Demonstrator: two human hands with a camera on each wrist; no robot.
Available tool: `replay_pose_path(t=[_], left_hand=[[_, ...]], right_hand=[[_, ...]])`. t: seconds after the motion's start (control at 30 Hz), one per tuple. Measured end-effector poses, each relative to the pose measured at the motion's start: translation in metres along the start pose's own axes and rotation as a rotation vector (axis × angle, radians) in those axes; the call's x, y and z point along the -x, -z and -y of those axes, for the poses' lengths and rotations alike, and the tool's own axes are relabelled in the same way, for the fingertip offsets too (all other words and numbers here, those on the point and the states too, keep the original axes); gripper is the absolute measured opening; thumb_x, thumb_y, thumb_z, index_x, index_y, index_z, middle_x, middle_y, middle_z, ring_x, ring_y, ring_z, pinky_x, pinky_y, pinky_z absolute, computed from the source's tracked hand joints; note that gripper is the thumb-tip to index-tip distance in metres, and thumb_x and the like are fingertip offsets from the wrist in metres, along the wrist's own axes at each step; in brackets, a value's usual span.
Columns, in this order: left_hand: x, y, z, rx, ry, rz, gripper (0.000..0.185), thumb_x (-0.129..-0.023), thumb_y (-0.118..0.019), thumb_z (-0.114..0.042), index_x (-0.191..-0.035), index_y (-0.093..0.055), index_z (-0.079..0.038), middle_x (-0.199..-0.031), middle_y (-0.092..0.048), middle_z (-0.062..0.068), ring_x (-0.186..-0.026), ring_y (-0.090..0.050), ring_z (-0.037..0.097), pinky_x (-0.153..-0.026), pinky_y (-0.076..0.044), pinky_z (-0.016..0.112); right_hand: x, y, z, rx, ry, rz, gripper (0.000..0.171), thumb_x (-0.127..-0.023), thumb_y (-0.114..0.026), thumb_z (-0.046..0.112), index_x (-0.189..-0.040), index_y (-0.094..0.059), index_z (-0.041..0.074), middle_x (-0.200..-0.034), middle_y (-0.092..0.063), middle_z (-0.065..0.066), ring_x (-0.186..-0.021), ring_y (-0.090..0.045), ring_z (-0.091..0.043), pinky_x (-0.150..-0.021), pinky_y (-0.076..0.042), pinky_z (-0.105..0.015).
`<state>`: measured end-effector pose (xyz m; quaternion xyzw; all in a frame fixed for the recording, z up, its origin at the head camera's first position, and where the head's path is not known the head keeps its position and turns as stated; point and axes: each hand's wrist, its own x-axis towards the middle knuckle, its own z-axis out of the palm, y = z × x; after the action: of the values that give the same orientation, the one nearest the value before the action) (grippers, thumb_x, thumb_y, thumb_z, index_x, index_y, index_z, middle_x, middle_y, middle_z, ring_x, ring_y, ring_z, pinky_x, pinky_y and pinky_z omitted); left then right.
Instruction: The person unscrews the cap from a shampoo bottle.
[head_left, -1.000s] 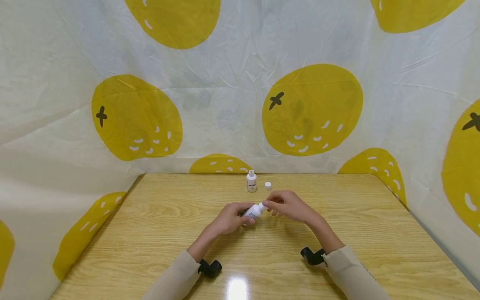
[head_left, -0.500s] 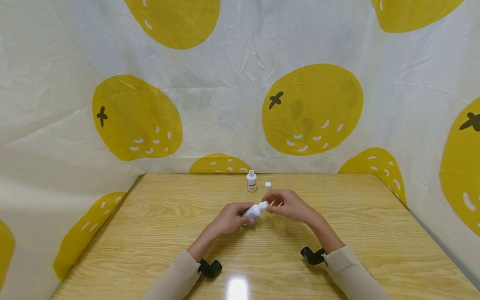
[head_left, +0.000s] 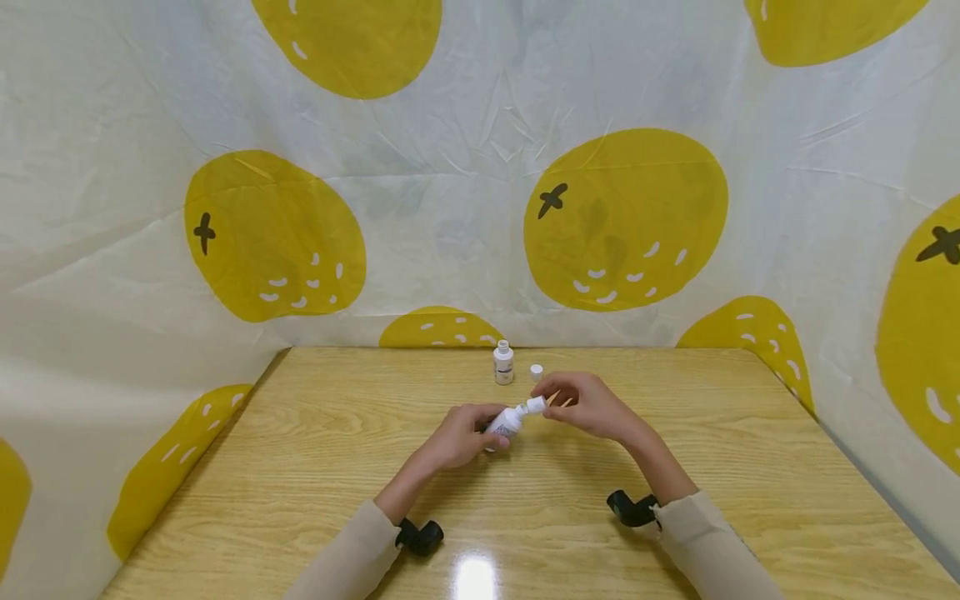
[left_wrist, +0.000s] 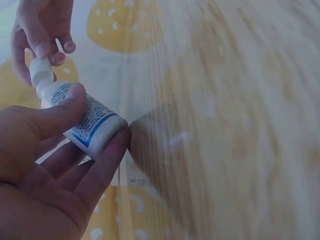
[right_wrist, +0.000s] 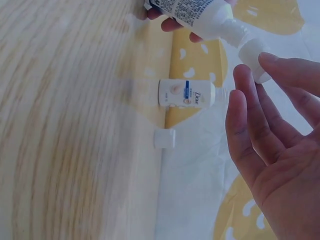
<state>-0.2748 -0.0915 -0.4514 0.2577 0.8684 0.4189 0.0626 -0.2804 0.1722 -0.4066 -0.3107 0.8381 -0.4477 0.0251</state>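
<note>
My left hand [head_left: 459, 437] grips a small white bottle [head_left: 504, 424], tilted with its neck up and to the right. Printed text and a blue line show on its label in the left wrist view. Between thumb and fingertips, my right hand [head_left: 588, 406] pinches a white cap [right_wrist: 254, 59] at the bottle's mouth. The threaded neck [right_wrist: 233, 33] shows below the cap; whether the two touch I cannot tell. Farther back stands a second white bottle [head_left: 503, 367], uncapped and upright, with a Dove label. Beside it on the right lies another white cap [head_left: 536, 370].
A wood-grain table [head_left: 337, 492] lies beneath both hands. A pale cloth [head_left: 450, 242] printed with yellow fruit hangs behind it and along both sides. Black wrist-worn devices [head_left: 420, 537] stick out near both sleeves.
My right hand has moved slightly up and right with the cap, baring the bottle's neck. The left hand and the standing bottle have stayed in place.
</note>
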Motion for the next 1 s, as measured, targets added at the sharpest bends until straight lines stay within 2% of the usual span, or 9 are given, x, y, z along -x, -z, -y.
replay_pose_path(t=[0.1,0.27,0.4,0.6,0.73,0.9,1.0], left_hand=[[0.001,0.0,0.0,0.022,0.005,-0.014,0.04,-0.093,-0.078,-0.015,-0.131,-0.07,-0.014,-0.116,-0.076,0.004,-0.104,-0.07,0.015,-0.086,-0.056,0.033],[0.004,0.003,-0.001,0.083,0.047,-0.033,0.044,-0.089,-0.08,-0.012,-0.131,-0.068,-0.007,-0.122,-0.073,0.012,-0.11,-0.072,0.027,-0.093,-0.058,0.042],[0.004,0.007,-0.003,0.159,0.078,-0.054,0.044,-0.087,-0.079,-0.01,-0.129,-0.066,-0.008,-0.124,-0.071,0.015,-0.113,-0.071,0.032,-0.095,-0.057,0.047],[0.001,0.014,0.001,0.219,0.133,-0.115,0.045,-0.088,-0.079,-0.014,-0.13,-0.063,-0.01,-0.127,-0.069,0.015,-0.117,-0.069,0.033,-0.098,-0.056,0.048],[0.003,0.023,0.009,0.232,0.19,-0.175,0.047,-0.087,-0.081,-0.014,-0.13,-0.062,-0.008,-0.126,-0.07,0.016,-0.117,-0.068,0.032,-0.097,-0.056,0.047],[0.002,0.042,0.019,0.211,0.247,-0.248,0.049,-0.086,-0.082,-0.012,-0.13,-0.061,-0.005,-0.124,-0.07,0.018,-0.112,-0.069,0.032,-0.095,-0.057,0.045],[0.0,0.056,0.029,0.199,0.268,-0.279,0.048,-0.087,-0.081,-0.011,-0.129,-0.06,-0.004,-0.124,-0.068,0.018,-0.113,-0.068,0.033,-0.095,-0.057,0.045]], right_hand=[[0.0,0.001,0.001,0.0,-0.004,-0.003,0.022,-0.094,-0.074,0.005,-0.116,-0.073,0.004,-0.112,-0.073,-0.017,-0.088,-0.07,-0.02,-0.075,-0.056,-0.027],[-0.002,-0.001,0.004,0.0,-0.009,0.013,0.021,-0.094,-0.073,0.007,-0.116,-0.073,0.007,-0.111,-0.074,-0.014,-0.088,-0.069,-0.018,-0.076,-0.057,-0.027],[-0.002,-0.001,0.003,0.003,-0.006,0.019,0.02,-0.095,-0.073,0.007,-0.115,-0.073,0.007,-0.109,-0.074,-0.014,-0.086,-0.07,-0.018,-0.075,-0.057,-0.028],[-0.001,-0.001,-0.001,0.011,-0.016,0.016,0.021,-0.094,-0.073,0.008,-0.115,-0.073,0.005,-0.107,-0.074,-0.016,-0.085,-0.069,-0.018,-0.074,-0.056,-0.027],[-0.001,-0.004,-0.002,-0.006,-0.017,0.028,0.021,-0.095,-0.072,0.008,-0.115,-0.073,0.005,-0.105,-0.074,-0.015,-0.084,-0.07,-0.023,-0.073,-0.056,-0.027],[-0.001,-0.004,0.001,-0.007,-0.03,0.026,0.02,-0.095,-0.072,0.007,-0.114,-0.073,0.007,-0.104,-0.074,-0.013,-0.086,-0.07,-0.033,-0.073,-0.056,-0.028],[-0.001,-0.004,0.001,0.001,-0.035,0.028,0.019,-0.095,-0.072,0.008,-0.114,-0.074,0.009,-0.105,-0.074,-0.012,-0.086,-0.07,-0.029,-0.076,-0.056,-0.028]])
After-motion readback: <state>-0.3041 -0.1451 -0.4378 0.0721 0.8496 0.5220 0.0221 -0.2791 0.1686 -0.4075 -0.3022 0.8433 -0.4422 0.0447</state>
